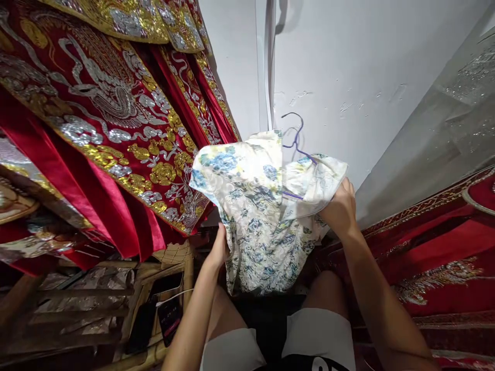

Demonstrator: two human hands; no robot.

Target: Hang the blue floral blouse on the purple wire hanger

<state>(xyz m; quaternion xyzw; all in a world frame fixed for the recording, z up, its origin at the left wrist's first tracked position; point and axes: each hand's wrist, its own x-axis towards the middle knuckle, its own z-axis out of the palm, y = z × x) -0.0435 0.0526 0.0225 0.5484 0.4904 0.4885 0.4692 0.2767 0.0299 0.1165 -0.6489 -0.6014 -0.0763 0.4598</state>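
Note:
I hold up a white garment with a blue and yellow flower print (pixel 255 206) in front of me. A thin purple wire hanger (pixel 296 141) sticks out of its top, the hook raised against the white wall. My right hand (pixel 340 208) is closed on the garment's right shoulder near the hanger. Lower down, my left hand (pixel 219 247) grips the left edge of the cloth, its fingers hidden behind the fabric. My bare knees and white shorts show below the hanging cloth.
Red robes with heavy gold and silver embroidery (pixel 108 118) hang close on the left. More red embroidered cloth (pixel 436 247) lies on the right. A bamboo stool (pixel 170 288) with a dark phone (pixel 169 317) stands at lower left. A white wall (pixel 348 67) faces me.

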